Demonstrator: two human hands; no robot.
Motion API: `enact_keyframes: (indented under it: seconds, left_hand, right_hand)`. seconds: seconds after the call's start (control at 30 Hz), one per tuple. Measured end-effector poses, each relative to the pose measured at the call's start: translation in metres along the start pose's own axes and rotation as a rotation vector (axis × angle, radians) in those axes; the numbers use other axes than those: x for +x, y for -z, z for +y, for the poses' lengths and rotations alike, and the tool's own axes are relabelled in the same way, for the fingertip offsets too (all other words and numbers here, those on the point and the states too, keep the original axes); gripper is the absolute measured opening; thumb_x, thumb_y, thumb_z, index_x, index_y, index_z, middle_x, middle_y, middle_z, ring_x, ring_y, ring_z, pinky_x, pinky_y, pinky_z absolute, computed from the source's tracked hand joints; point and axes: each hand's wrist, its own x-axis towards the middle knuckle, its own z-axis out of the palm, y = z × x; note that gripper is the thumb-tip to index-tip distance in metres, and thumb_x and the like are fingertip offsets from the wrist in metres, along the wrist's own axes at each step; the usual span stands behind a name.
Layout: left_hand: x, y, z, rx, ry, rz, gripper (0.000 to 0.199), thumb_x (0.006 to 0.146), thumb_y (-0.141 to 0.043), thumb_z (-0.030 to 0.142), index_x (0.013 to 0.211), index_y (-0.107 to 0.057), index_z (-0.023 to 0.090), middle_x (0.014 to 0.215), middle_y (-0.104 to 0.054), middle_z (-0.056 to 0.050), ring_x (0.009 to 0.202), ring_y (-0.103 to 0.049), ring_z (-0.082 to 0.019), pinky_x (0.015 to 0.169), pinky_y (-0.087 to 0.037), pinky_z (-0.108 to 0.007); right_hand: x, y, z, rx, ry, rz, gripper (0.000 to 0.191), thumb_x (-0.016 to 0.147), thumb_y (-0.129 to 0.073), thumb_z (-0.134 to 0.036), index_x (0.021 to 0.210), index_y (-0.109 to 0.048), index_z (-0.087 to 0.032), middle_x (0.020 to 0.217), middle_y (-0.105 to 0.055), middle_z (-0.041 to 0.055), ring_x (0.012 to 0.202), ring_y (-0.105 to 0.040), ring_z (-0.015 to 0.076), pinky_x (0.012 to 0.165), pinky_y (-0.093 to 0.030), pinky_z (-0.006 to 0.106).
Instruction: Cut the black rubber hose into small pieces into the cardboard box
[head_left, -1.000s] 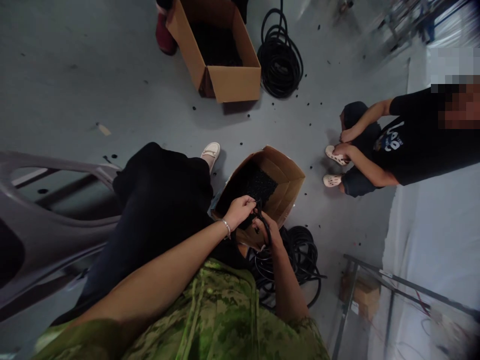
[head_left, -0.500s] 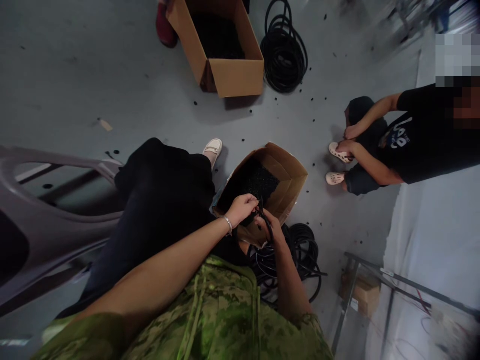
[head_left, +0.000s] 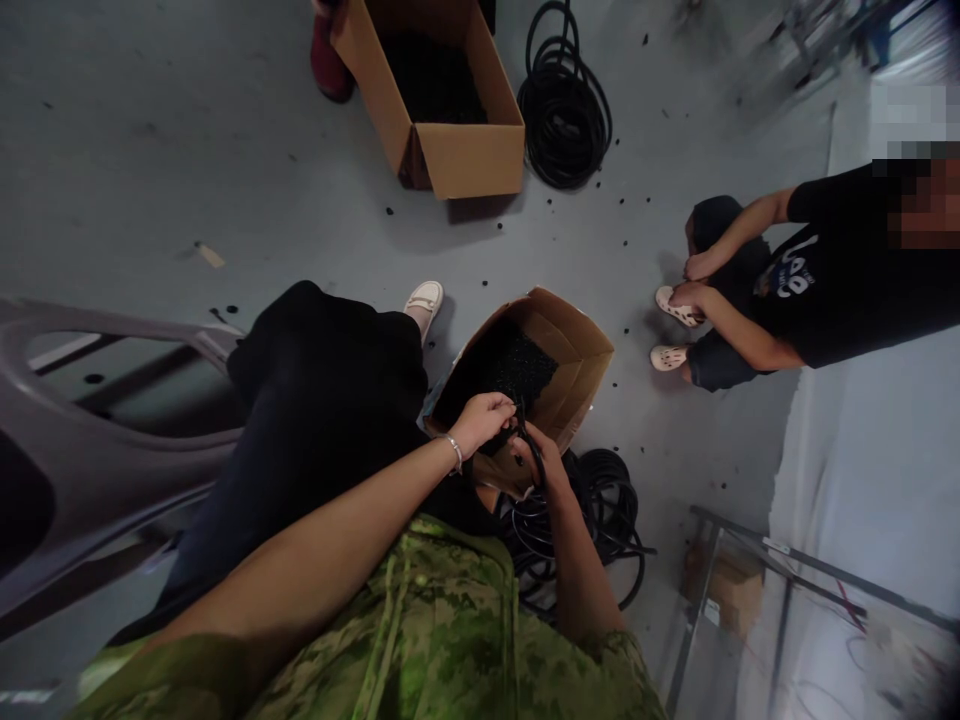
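Note:
My left hand (head_left: 486, 420), with a bracelet at its wrist, is closed in a pinch over the near part of an open cardboard box (head_left: 583, 340). What its fingertips hold is too small and dark to name. Close beside it, my right hand (head_left: 546, 462) grips black-handled scissors (head_left: 535, 456), whose tip points toward the left fingertips. Many small black pieces (head_left: 525, 362) lie inside the box below both hands. A tangled coil of black hose (head_left: 611, 500) rests on the floor beside the box, partly behind my right forearm.
Farther off stands a bigger cardboard box (head_left: 472, 160) of black pieces, with another hose coil (head_left: 566, 120) beside it. A seated person (head_left: 847, 270) is at the right. A grey plastic chair (head_left: 135, 410) is at left, a metal frame (head_left: 780, 550) at lower right. Black bits dot the floor.
The scissors have shifted slightly in my right hand, their handles now showing closer together. My left hand stays almost in place, and the view has moved slightly.

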Motion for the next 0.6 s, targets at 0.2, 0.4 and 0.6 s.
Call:
enact_keyframes:
  seconds: [0.2,0.4,0.6]
  left_hand:
    - [0.003,0.002,-0.002,0.009,0.011,-0.025,0.022,0.076,-0.061,0.032,0.064,-0.053,0.016,0.051,-0.046,0.005,0.040,-0.031,-0.004,0.041,-0.019,-0.020]
    - [0.008,0.005,-0.006,-0.002,0.086,-0.061,0.023,0.078,-0.063,0.031,0.065,-0.053,0.016,0.049,-0.045,0.005,0.037,-0.031,-0.004,0.040,-0.017,-0.020]
    - [0.009,0.003,-0.011,-0.038,0.117,-0.052,0.021,0.083,-0.058,0.025,0.066,-0.051,0.015,0.052,-0.049,0.004,0.035,-0.032,-0.003,0.039,-0.020,-0.020]
  right_hand:
    - [-0.005,-0.001,0.003,-0.051,-0.024,0.040,0.045,0.086,-0.056,-0.043,0.122,-0.066,-0.017,0.074,-0.068,0.0024,0.057,-0.059,0.0140,0.058,-0.051,0.026]
    - [-0.019,-0.013,0.011,-0.203,0.011,0.183,0.038,0.085,-0.055,-0.043,0.107,-0.072,-0.017,0.076,-0.071,0.0029,0.065,-0.065,0.0180,0.065,-0.053,0.028]
    - [-0.020,-0.034,0.014,-0.250,-0.005,0.281,0.035,0.087,-0.052,-0.043,0.106,-0.071,-0.020,0.089,-0.075,0.0053,0.076,-0.069,0.0208,0.075,-0.054,0.031]
